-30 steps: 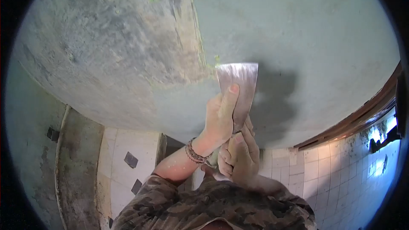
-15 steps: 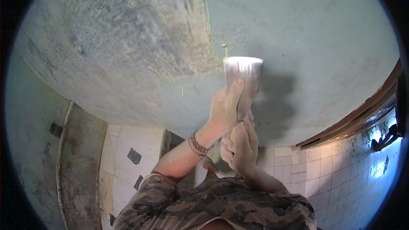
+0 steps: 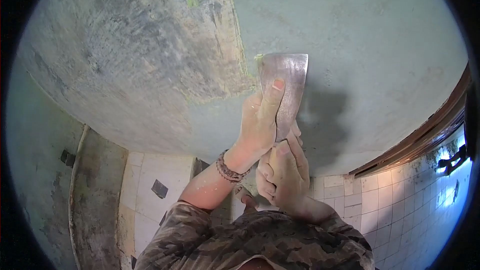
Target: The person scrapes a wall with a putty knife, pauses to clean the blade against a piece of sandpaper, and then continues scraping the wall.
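A metal scraper (image 3: 285, 72) with a wide, worn blade points up against the pale green wall (image 3: 370, 30). My left hand (image 3: 260, 117), with a braided bracelet on its wrist, is closed on the blade; the thumb lies flat on its face and the other fingers are hidden behind. Lower down, my right hand (image 3: 285, 175) is wrapped round the handle end, which its fingers hide. The blade's top left corner is beside the edge of a bare grey patch (image 3: 150, 35). A small yellow-green flake (image 3: 258, 57) shows at that corner.
At the right, a brown wooden frame (image 3: 415, 140) edges the wall near white tiles (image 3: 385, 195) and a bright opening. At the lower left are a grimy ledge (image 3: 97, 185) and pale tiles with dark diamond insets (image 3: 159, 188). A foot (image 3: 246, 197) shows below.
Both hands and the scraper have moved slightly up the wall. The strip that stood up at the blade's left corner now looks shorter, and the bright glare on the blade has faded.
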Motion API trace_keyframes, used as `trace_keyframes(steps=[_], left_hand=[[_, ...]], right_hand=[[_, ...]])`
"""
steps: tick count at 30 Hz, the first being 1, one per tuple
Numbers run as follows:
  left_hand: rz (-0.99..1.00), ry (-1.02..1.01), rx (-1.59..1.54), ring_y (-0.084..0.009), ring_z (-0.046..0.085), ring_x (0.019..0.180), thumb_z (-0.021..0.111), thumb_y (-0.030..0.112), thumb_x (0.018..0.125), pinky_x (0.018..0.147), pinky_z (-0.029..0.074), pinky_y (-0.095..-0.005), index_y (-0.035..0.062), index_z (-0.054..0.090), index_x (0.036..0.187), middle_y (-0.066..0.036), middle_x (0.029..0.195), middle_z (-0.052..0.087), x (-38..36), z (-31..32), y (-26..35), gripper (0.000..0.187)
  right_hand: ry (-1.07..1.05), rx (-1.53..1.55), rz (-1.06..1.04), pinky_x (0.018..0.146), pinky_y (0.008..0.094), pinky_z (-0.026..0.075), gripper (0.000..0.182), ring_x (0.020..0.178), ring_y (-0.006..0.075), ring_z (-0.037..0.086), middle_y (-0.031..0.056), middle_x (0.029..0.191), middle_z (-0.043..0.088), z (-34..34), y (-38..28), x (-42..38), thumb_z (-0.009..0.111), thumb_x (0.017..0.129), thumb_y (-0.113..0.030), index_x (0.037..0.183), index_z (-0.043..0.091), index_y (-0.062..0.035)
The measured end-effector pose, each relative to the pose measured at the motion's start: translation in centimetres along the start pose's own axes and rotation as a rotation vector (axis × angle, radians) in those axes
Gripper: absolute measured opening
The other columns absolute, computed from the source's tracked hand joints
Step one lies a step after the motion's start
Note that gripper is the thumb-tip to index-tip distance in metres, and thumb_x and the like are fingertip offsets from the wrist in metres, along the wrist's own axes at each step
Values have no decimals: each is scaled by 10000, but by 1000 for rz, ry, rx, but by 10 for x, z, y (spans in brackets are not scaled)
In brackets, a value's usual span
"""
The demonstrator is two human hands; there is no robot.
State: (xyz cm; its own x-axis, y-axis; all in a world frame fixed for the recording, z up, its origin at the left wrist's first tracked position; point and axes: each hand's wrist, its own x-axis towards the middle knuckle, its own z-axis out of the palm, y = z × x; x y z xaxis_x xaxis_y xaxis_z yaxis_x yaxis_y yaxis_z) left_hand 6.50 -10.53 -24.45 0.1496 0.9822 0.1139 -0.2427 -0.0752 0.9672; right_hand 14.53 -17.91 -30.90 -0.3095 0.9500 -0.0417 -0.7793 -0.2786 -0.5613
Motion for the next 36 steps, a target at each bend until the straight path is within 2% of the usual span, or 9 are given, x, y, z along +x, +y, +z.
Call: trace_keyframes(steps=[1, 7, 11, 14, 16, 19, 30, 33, 36], left_hand=[[-1, 6, -27, -141, 587, 520, 448, 436, 1007, 464, 426, -278, -38, 610, 772, -90, 613, 607, -1, 0, 0, 553], [234, 45, 189, -149, 596, 511, 447, 430, 1010, 453, 437, -278, -33, 610, 776, -94, 611, 605, 18, -9, -21, 544], [116, -57, 77, -125, 582, 536, 441, 422, 1012, 479, 429, -273, -30, 616, 793, -88, 614, 598, 10, -3, 3, 532], [143, 80, 158, -133, 589, 527, 437, 426, 1013, 475, 436, -278, -29, 603, 764, -90, 597, 586, 16, -7, -32, 545], [459, 153, 336, -133, 579, 518, 438, 436, 1012, 474, 443, -271, -24, 608, 790, -77, 595, 574, 25, -6, -31, 538], [218, 14, 169, -119, 548, 517, 448, 441, 1008, 466, 441, -279, -30, 610, 842, -57, 590, 551, 23, 0, 13, 525], [257, 1, 160, -183, 578, 442, 439, 523, 983, 411, 476, -310, 9, 577, 830, -94, 557, 561, 24, 1, 10, 554], [173, 29, 114, -161, 574, 463, 453, 505, 989, 432, 447, -282, -21, 583, 815, -81, 568, 578, 17, -3, -21, 569], [311, 138, 147, -160, 570, 459, 461, 504, 986, 432, 440, -288, -13, 579, 761, -80, 562, 575, 19, 3, -22, 576]], right_hand=[[4, -48, 22, 374, 180, 293, 349, 468, 40, 332, -15, 700, 416, 10, -4, -2, 354, 1047, -246, 1341, 389, -62], [-3, -84, -186, 386, 182, 296, 329, 488, 41, 358, -21, 715, 419, -3, 6, 17, 366, 1045, -259, 1314, 398, -74], [-110, -153, -206, 392, 180, 296, 345, 510, 38, 366, -26, 718, 422, 10, -6, 15, 376, 1041, -268, 1338, 390, -94], [-6, -134, -196, 389, 185, 299, 305, 485, 39, 351, -23, 691, 423, -11, 9, 18, 386, 1039, -275, 1290, 417, -105], [-30, -141, -233, 387, 187, 301, 304, 475, 35, 349, -20, 678, 429, -10, 7, 20, 386, 1037, -272, 1292, 419, -108], [-79, -163, -192, 388, 186, 299, 270, 480, 32, 344, -22, 678, 423, 20, -20, 29, 384, 1035, -264, 1251, 433, -109], [-134, -156, -248, 396, 174, 283, 178, 521, 19, 342, -49, 703, 385, 19, -17, 27, 402, 1026, -235, 1143, 440, -105], [1, -124, -234, 395, 175, 281, 173, 504, 15, 323, -55, 670, 368, 6, -1, 17, 407, 1031, -245, 1129, 441, -108], [100, -236, -182, 327, 219, 309, 218, 408, 88, 389, 33, 674, 463, 8, -6, 15, 359, 1039, -295, 1138, 434, -116]])
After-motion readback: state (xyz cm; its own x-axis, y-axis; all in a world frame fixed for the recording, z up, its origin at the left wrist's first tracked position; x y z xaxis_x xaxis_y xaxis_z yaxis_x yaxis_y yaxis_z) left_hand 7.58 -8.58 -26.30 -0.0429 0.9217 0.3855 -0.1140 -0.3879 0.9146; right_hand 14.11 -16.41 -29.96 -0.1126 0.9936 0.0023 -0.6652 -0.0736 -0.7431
